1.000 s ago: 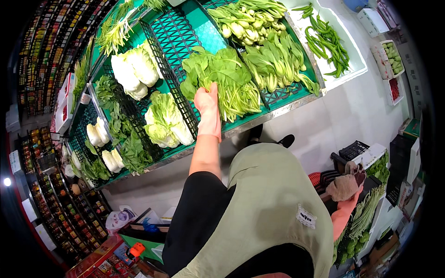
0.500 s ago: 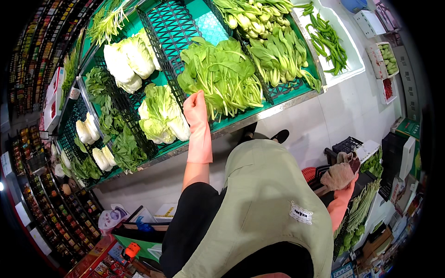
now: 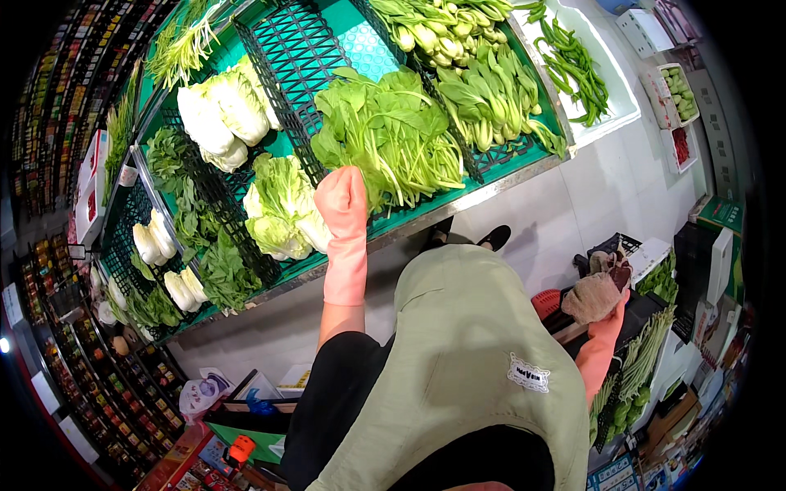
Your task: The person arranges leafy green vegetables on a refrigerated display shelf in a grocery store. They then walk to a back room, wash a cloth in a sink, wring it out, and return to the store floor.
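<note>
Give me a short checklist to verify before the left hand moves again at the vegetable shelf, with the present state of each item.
1. Left hand gloved: ok, pink glove.
2. Left hand reaches the leafy greens: ok, fingers at the pile's edge.
3. Left hand gripping leaves: cannot tell.
4. Right hand free: not ok, it holds a brown cloth.
5. Pale cabbage apart from the hand: not ok, right beside it.

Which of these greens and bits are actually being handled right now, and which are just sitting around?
In hand:
left hand in a pink glove, on the spinach pile
right hand holding a brown cloth

Lying about:
napa cabbages
green chillies
bok choy
long beans
</note>
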`<state>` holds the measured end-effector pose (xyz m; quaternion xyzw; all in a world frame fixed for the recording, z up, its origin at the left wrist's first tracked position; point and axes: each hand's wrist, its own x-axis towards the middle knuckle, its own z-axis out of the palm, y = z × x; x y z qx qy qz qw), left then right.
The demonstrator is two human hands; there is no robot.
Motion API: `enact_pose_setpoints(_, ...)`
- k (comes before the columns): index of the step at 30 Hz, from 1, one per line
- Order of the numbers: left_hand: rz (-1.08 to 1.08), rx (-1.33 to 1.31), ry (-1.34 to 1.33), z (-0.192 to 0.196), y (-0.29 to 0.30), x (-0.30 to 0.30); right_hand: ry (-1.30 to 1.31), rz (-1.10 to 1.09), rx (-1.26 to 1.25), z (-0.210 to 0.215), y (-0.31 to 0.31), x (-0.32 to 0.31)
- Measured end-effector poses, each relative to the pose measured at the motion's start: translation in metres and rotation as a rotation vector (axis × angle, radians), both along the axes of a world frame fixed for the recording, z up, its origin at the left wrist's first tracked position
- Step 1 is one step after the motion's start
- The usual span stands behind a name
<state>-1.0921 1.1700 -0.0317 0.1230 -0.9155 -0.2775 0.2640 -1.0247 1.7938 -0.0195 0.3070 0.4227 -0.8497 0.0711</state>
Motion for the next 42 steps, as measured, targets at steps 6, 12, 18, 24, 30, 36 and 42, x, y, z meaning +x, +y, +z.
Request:
enact_pose_setpoints(6, 0.485, 0.371, 0.182, -0.034, -0.006, -0.009, -0.098, -0.065, 0.044, 0.0, -0.026, -0.014)
enact_pose_setpoints(12, 0.196, 0.178, -0.37, -0.044, 0.019, -0.006, 0.046, 0.088, -0.053, -0.012, -0.049, -0.029)
enact_pose_setpoints(18, 0.192, -0.179, -0.673, -0.098, 0.049, -0.01, -0.05, 0.118, -0.14, -0.012, -0.083, -0.056)
enact_pose_setpoints(24, 0.276, 0.611, -0.48, -0.127, 0.039, 0.004, -0.069, 0.161, -0.141, -0.004, -0.116, -0.078)
enact_pose_setpoints(30, 0.446, 1.2, -0.263, -0.097, 0.033, 0.027, -0.05, 0.217, -0.091, 0.001, -0.132, -0.087)
enact_pose_setpoints(36, 0.587, 1.483, -0.152, -0.096, 0.028, 0.039, -0.057, 0.291, -0.128, -0.003, -0.14, -0.096)
enact_pose_setpoints(42, 0.503, 1.419, -0.315, -0.11, 0.026, 0.044, -0.032, 0.324, -0.108, -0.004, -0.141, -0.095)
